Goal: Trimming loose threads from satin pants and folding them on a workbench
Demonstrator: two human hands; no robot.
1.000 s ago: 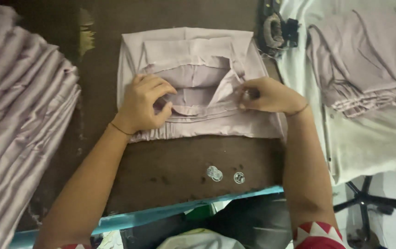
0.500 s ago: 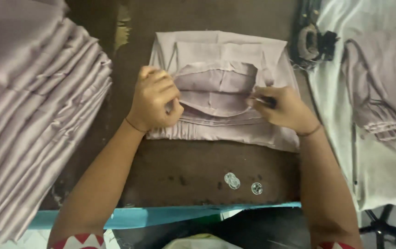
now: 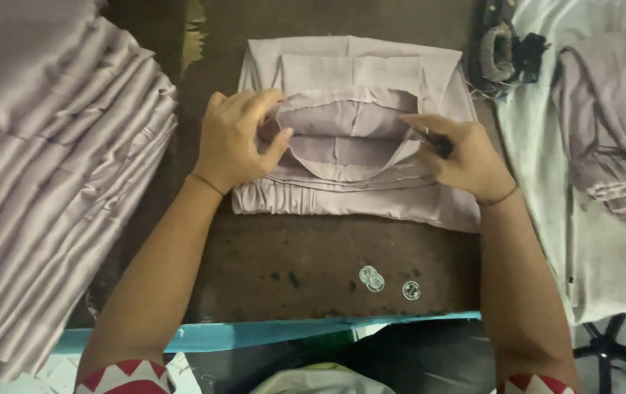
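A folded pale lilac garment [image 3: 353,80] lies flat on the dark brown table [image 3: 305,255]. My left hand [image 3: 236,138] pinches the left edge of its opened waistband and holds the opening apart. My right hand [image 3: 462,157] rests on the right edge of that opening and grips a small dark pen-like tool [image 3: 435,142] between the fingers. The elastic hem of the garment faces me.
A tall stack of folded lilac garments [image 3: 43,168] fills the left side. Three small round clear pieces [image 3: 386,281] lie on the table near its blue front edge [image 3: 254,334]. A dark tool [image 3: 506,51] and more lilac cloth [image 3: 612,117] on a white surface sit at the right.
The view has shifted, so the garment sits more to the centre. My left hand has opened from a fist and now pinches the waistband; the opening is spread wider.
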